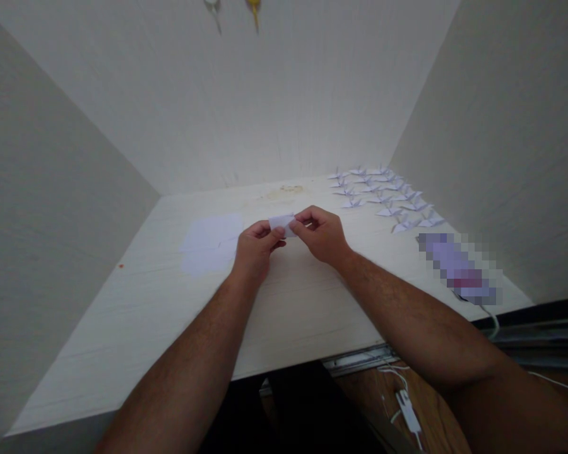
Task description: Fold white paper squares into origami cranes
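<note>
A small folded piece of white paper (281, 222) is held up between my two hands, above the middle of the table. My left hand (258, 246) pinches its left side, thumb in front and fingers behind. At its right edge, my right hand (322, 233) grips the paper between thumb and fingertips. White paper sheets (213, 233) lie flat on the table to the left of my left hand. Beyond my right hand stand several folded paper cranes (381, 197) in rows.
The pale table (303, 315) is walled in at the back and both sides. A blurred-out device (457, 268) with a cable (495, 321) lies near the right edge. Below, a white power strip (409, 413) rests on the wooden floor. Two hooks (254, 12) hang on the back wall.
</note>
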A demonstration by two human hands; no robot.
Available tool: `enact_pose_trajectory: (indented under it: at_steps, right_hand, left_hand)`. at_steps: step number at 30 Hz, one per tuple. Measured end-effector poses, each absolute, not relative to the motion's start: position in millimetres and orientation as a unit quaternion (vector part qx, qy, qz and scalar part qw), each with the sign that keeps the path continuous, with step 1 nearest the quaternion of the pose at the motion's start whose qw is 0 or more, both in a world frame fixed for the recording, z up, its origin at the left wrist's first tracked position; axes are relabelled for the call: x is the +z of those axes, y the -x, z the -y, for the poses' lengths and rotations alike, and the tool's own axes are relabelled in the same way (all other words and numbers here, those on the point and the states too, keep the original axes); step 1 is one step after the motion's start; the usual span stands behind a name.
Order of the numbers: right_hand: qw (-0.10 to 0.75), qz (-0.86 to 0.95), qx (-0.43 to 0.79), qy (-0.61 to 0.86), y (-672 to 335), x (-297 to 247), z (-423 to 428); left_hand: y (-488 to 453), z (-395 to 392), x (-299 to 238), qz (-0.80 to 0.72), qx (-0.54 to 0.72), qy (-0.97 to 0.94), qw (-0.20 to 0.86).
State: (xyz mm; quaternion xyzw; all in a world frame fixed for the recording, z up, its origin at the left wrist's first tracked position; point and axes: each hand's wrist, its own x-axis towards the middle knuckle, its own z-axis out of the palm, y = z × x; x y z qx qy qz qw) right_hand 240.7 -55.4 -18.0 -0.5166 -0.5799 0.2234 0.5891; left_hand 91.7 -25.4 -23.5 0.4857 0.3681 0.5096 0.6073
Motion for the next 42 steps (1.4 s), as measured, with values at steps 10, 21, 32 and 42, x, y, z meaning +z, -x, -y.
enact_pose_trajectory:
  at_steps: [10, 21, 32, 42]
  right_hand:
    - [0.626, 0.542, 0.259, 0.497, -239.2, -21.8, 49.9]
    - [0.628, 0.536, 0.269, 0.496, -239.3, -22.8, 48.8]
    - [0.573, 0.544, 0.348, 0.505, -242.4, -16.5, 49.0]
    - [0.531, 0.544, 0.417, 0.498, -238.4, -24.1, 49.3]
  left_hand:
    - [-92.2, 23.5, -27.9, -0.365, 0.512, -0.499, 0.597]
    - [-91.8, 20.8, -31.3, -0.376, 0.504, -0.522, 0.576]
    - [-84.9, 21.7, -22.8, -0.416, 0.469, -0.603, 0.493]
    - [-92.4, 24.3, -20.6, -0.350, 0.519, -0.457, 0.632]
